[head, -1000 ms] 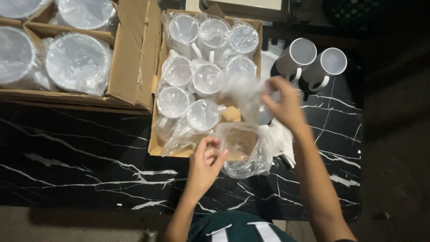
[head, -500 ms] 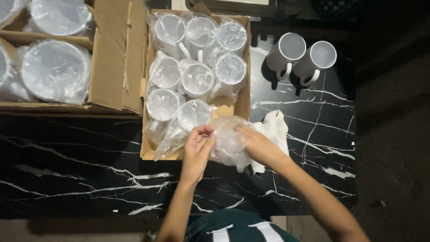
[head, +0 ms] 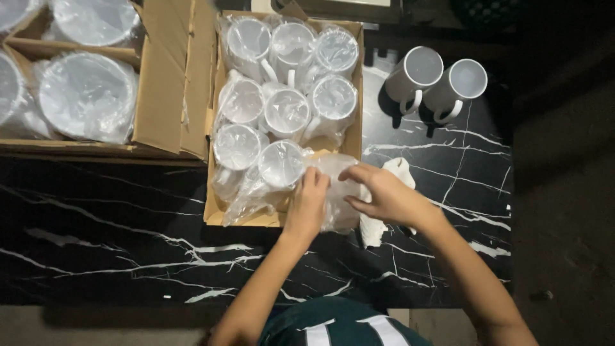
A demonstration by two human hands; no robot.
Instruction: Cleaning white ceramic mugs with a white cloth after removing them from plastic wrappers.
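Observation:
My left hand (head: 307, 204) and my right hand (head: 384, 195) both grip a crumpled clear plastic bag (head: 334, 187) at the near right corner of an open cardboard box (head: 214, 214). The box holds several white mugs, each wrapped in clear plastic (head: 285, 112). The nearest wrapped mug (head: 280, 164) lies just left of my left hand. Two unwrapped white mugs (head: 442, 83) stand on the black marble table behind my right hand. A white cloth or paper (head: 378, 224) lies under my right wrist.
A second cardboard box (head: 160, 109) at the left holds plastic-wrapped white plates (head: 86, 96). The black marble table (head: 128, 230) with white veins ends at a near edge (head: 96, 306). To the right is a dark floor.
The bag was held up and spread open by my raised right hand a second ago. Both hands have since come down together and bunched it at the box's near right corner.

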